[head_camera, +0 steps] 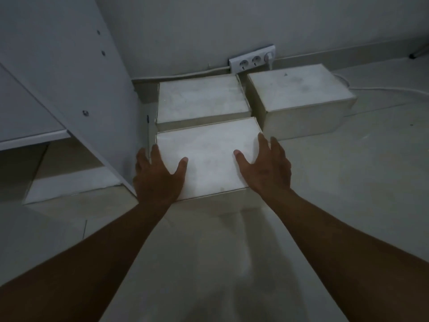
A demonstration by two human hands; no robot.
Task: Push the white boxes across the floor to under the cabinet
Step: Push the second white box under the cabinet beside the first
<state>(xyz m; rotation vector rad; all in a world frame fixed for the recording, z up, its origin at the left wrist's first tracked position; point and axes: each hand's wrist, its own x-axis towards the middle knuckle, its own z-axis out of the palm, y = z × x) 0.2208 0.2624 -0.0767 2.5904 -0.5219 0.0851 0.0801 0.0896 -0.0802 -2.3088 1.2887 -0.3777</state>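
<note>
Three white boxes stand on the pale floor beside a white cabinet (pixel 58 73). The nearest box (pixel 209 159) has both my hands on it. My left hand (pixel 157 175) grips its left near corner, fingers down the left side, thumb on the lid. My right hand (pixel 264 168) holds the right near corner the same way. A second box (pixel 199 98) sits right behind it against the wall. The third box (pixel 299 89) stands to the right, beside the second. Another white box (pixel 69 182) lies under the cabinet's bottom shelf at left.
A white socket strip (pixel 251 60) sits on the wall above the skirting, behind the boxes. A white cable (pixel 383 90) runs along the floor at the right. The cabinet's side panel (pixel 111 94) stands just left of the boxes. Bare floor (pixel 348 182) stretches to the right.
</note>
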